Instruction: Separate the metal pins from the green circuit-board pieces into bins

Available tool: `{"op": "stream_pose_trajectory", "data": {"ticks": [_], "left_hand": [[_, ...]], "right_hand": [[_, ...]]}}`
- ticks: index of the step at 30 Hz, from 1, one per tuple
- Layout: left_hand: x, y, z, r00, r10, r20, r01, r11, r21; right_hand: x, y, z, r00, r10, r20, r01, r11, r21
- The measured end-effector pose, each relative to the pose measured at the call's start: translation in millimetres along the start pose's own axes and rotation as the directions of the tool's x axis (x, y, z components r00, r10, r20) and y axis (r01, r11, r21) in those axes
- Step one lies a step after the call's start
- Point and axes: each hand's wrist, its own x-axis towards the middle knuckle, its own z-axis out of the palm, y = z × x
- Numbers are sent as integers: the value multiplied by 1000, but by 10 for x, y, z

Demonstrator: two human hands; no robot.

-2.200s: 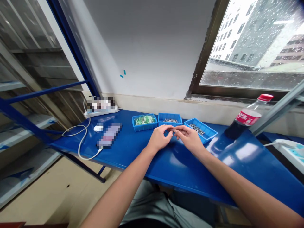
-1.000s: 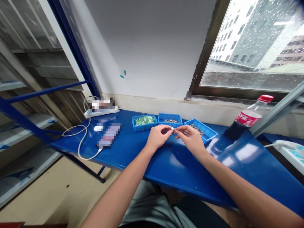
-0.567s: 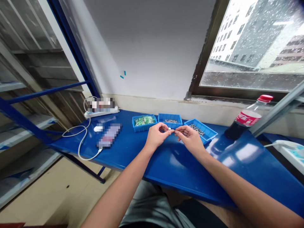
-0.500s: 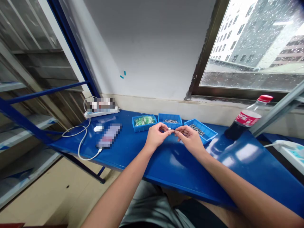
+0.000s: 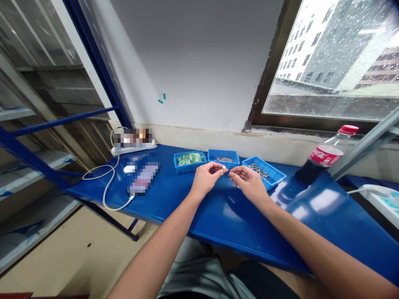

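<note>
My left hand (image 5: 205,176) pinches a small white round piece (image 5: 224,167) between thumb and index finger. Close beside it, the fingertips of my right hand (image 5: 247,179) are pressed together; whatever they hold is too small to make out. Both hands hover over the blue table, just in front of three blue bins. Small green and white pieces fill the left bin (image 5: 177,169). Thin metal screws lie in the middle bin (image 5: 235,160). Darker short metal fasteners are in the right bin (image 5: 277,177), partly behind my right hand.
A cola bottle (image 5: 326,158) stands at the right, by a metal post. Left on the blue table (image 5: 174,199) are a phone (image 5: 145,178) with a white charging cable (image 5: 107,199), a white oval item (image 5: 129,169) and a power strip (image 5: 134,148).
The white piece shows slightly higher and further right between my left fingertips. My right fingertips have shifted very slightly; the bins stay put.
</note>
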Motion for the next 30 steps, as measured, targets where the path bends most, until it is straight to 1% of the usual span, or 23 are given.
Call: {"op": "stream_pose_trajectory", "data": {"ticks": [5,11,15,17,19,21,23,27,30], "left_hand": [[7,-16,-9,997,16,-71,-16,1000,1],[25,4,-9,999,-40,-26,37,993,-108],[25,44,-8,998,-66,-23,63,993,-104],[10,73,-8,999,-28,-15,27,999,-41],[-14,100,-7,998,66,11,-67,995,80],[-37,115,-8,986,157,63,-166,963,210],[-54,117,-9,974,202,105,-225,927,301],[-69,102,-18,955,248,165,-292,889,353],[-72,99,-20,953,244,180,-293,894,340]], "right_hand": [[-7,26,-6,1000,9,13,-9,1000,-11],[-1,78,-18,999,15,33,-14,1000,-22],[-3,98,-13,999,8,36,-7,1000,-14],[-6,96,-4,1000,-7,21,7,1000,-5],[-10,87,5,999,-34,-1,34,999,3],[-16,73,11,998,-60,-13,60,998,-1],[-23,60,10,997,-71,-7,70,997,-30],[-38,39,2,995,-99,5,99,986,-135],[-49,9,2,988,-153,21,154,969,-191]]}}
